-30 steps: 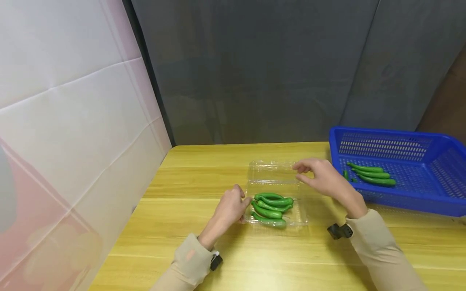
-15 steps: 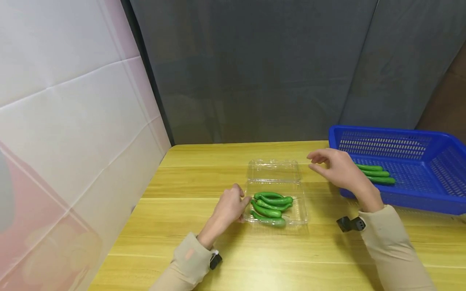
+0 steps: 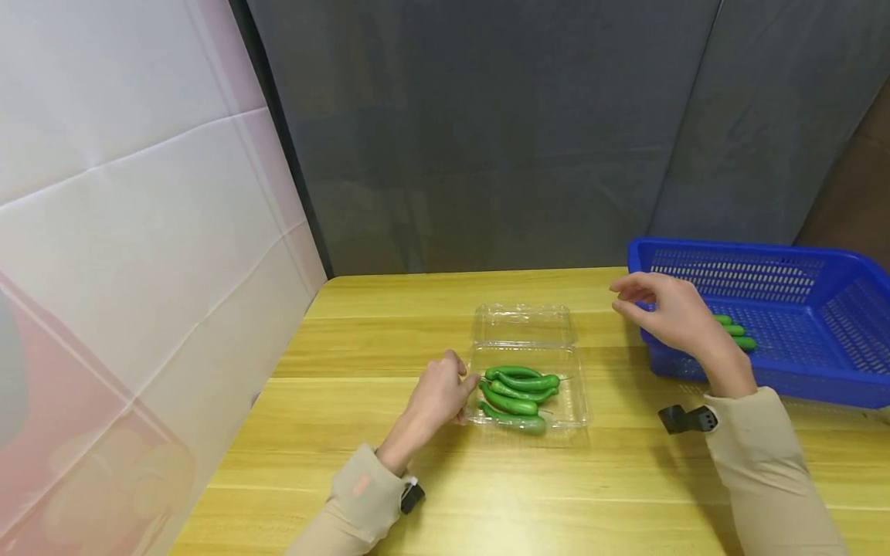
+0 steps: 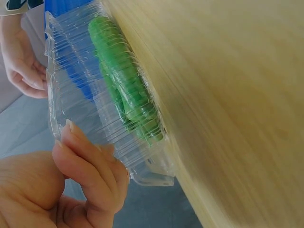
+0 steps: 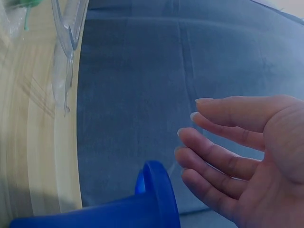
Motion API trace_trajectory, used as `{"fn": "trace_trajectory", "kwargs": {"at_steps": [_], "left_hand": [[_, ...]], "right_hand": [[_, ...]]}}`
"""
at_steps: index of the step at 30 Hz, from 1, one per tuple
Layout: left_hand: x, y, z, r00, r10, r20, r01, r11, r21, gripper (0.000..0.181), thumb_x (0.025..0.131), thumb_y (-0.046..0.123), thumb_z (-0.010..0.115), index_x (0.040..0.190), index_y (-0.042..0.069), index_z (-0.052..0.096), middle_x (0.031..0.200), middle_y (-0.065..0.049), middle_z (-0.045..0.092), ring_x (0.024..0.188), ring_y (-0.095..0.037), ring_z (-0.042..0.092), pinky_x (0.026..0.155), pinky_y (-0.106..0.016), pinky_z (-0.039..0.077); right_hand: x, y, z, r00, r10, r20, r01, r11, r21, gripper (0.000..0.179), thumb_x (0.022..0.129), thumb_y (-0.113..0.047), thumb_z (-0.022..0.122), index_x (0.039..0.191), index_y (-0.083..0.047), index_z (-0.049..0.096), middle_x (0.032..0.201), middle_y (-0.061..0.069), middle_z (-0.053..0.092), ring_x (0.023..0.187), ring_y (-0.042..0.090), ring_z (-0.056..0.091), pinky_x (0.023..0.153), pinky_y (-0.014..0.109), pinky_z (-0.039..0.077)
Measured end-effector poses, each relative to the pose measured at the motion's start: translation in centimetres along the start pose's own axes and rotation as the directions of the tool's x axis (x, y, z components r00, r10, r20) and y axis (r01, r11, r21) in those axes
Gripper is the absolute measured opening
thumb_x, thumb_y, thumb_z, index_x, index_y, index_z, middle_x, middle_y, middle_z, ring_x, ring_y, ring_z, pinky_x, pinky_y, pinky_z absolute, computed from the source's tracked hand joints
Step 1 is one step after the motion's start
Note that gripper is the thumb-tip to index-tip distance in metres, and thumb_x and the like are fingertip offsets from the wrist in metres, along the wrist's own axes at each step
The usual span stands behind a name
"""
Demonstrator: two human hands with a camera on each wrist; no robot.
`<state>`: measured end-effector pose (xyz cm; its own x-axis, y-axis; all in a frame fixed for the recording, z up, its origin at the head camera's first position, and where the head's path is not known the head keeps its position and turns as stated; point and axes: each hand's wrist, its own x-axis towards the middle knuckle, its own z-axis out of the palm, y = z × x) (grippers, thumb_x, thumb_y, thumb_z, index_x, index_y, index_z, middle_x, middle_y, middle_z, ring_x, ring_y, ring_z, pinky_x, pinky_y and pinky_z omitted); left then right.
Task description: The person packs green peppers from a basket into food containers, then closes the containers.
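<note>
A clear plastic clamshell container (image 3: 574,403) lies on the table, its lid (image 3: 523,327) folded back away from the person. Several green chili peppers (image 3: 513,403) lie side by side in its base. The left hand (image 3: 438,390) holds the container's left edge with curled fingers; in the left wrist view the fingers (image 4: 90,164) meet the clear rim. Over the near left rim of a blue basket (image 3: 810,309) hovers the right hand (image 3: 670,313), holding nothing. Its fingers (image 5: 213,147) are relaxed and spread apart in the right wrist view. More green chili peppers (image 3: 738,332) lie in the basket, partly hidden by that hand.
The wooden table (image 3: 375,340) carries the container in its middle and the basket at the right. A dark grey fabric wall (image 3: 473,139) rises behind the table. A pale printed panel (image 3: 153,270) stands along the left side.
The right hand has moved right, from beside the container's lid to over the basket's left rim, covering more of the peppers there. The left hand and the container have stayed in place.
</note>
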<state>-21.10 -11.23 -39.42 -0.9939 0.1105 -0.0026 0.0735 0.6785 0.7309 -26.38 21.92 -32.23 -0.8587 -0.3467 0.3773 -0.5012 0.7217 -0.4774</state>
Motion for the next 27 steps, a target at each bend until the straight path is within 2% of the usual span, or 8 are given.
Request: {"fn": "trace_trajectory", "kwargs": {"at_steps": [9,16,27], "left_hand": [[0.0,-0.2,0.0,1.000,0.007,-0.003,-0.007,1.000,-0.001,0.024,0.100,0.008,0.063,0.109,-0.012,0.054,0.062,-0.010,0.059,0.040,-0.014,0.057,0.042,-0.033,0.058],[0.0,-0.1,0.0,1.000,0.006,-0.006,-0.006,1.000,0.007,0.023,0.100,0.008,0.063,0.108,-0.012,0.054,0.063,-0.010,0.059,0.040,-0.015,0.058,0.042,-0.033,0.058],[0.0,-0.1,0.0,1.000,0.012,-0.006,-0.012,1.000,0.008,0.022,0.100,0.008,0.063,0.107,-0.012,0.054,0.062,-0.009,0.059,0.040,-0.014,0.057,0.041,-0.032,0.058]], "right_hand": [[-0.2,0.6,-0.6,1.000,0.022,-0.014,-0.022,1.000,0.001,0.026,0.099,-0.016,0.068,0.119,0.000,0.068,0.108,0.019,0.071,0.099,0.035,0.065,0.088,0.057,0.054],[-0.5,1.1,-1.4,0.998,0.059,-0.024,-0.059,0.998,0.004,0.030,0.100,-0.023,0.067,0.122,-0.002,0.067,0.109,0.018,0.070,0.100,0.036,0.064,0.089,0.059,0.053],[-0.8,2.1,-1.8,0.994,0.094,-0.048,-0.094,0.995,0.016,0.029,0.100,-0.021,0.066,0.121,0.000,0.066,0.109,0.021,0.069,0.100,0.038,0.064,0.090,0.060,0.052]]}}
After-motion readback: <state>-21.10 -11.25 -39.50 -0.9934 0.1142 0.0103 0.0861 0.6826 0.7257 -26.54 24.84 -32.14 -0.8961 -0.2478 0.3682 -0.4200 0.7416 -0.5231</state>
